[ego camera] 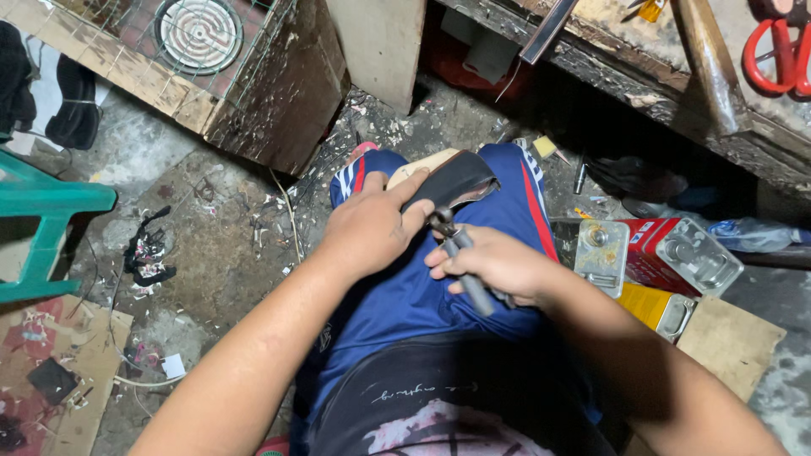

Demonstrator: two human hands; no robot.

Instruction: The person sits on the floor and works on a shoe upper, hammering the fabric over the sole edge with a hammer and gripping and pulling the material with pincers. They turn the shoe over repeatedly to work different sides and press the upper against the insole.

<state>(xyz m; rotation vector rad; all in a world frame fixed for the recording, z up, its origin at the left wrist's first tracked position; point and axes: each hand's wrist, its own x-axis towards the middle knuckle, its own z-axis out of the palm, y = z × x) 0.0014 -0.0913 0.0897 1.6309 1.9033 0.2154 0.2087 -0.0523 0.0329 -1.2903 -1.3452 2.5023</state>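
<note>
Hands meet over a blue-trousered knee (405, 295), where a person seated low on a littered concrete floor (211, 253) works a shoe sole. The left hand (367, 228) presses down on the sole (452, 179), a dark, curved piece with a pale underside, its fingers spread across the near end and the forefinger stretched along the edge, seemingly to pin the piece flat against the thigh so it cannot slide. The right hand (498, 266) is curled shut around a grey-handled metal tool (460, 262), whose dark head sits just beyond the fingertips and touches the sole's near edge, right under the left forefinger; the handle runs back beneath the palm.

Just past the right knuckles stand three rectangular tins with small round caps: a silver-topped one (601, 245) nearest the wrist, a red one (680, 257) beyond it, and a yellow one (655, 308) tucked behind the forearm on a square of cardboard (731, 342). Well beyond the left fingers lie a green plastic stool (46, 219) and a wooden crate (270, 93) holding a round coil burner (198, 34). Red-handled scissors (773, 51) rest on the bench far above the right hand.
</note>
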